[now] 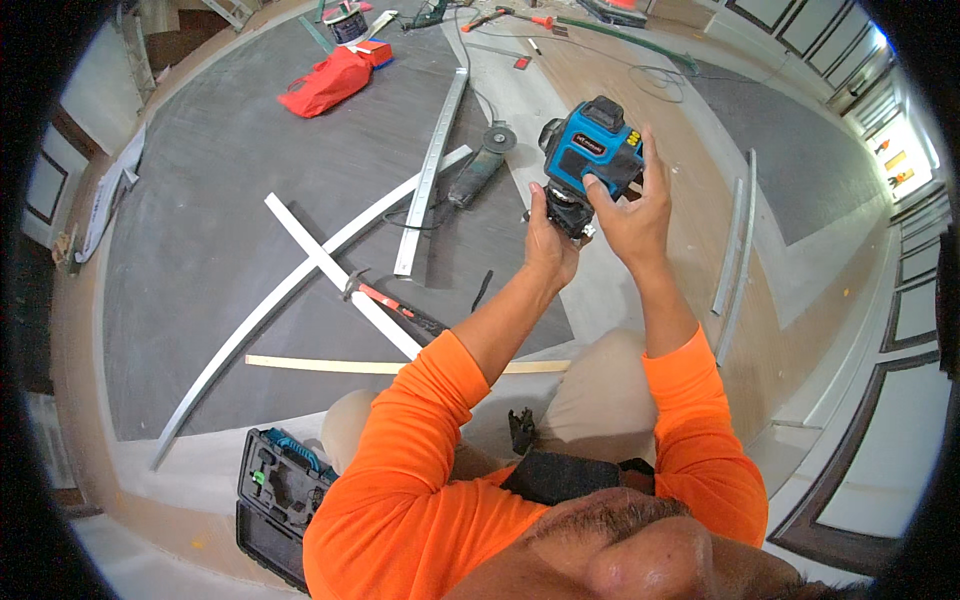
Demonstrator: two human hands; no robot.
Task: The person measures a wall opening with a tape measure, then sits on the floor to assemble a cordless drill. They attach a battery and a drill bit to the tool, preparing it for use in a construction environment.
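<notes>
In front of me I hold up a blue and black laser level [590,150], tilted a little. My left hand [554,245] is closed around the black mount [568,214] under its body. My right hand [638,222] grips the body from the right side, its thumb on the front face and its other fingers partly hidden behind. To the left of the level, an angle grinder [483,168] lies on the grey floor, beside a perforated metal channel [432,170].
Two white metal strips [300,268] cross on the floor, with an orange-handled hammer [385,298] by them. An open black case [275,500] lies at lower left. Farther off are a red bag [328,84] and cables. Metal strips [735,240] lie at right.
</notes>
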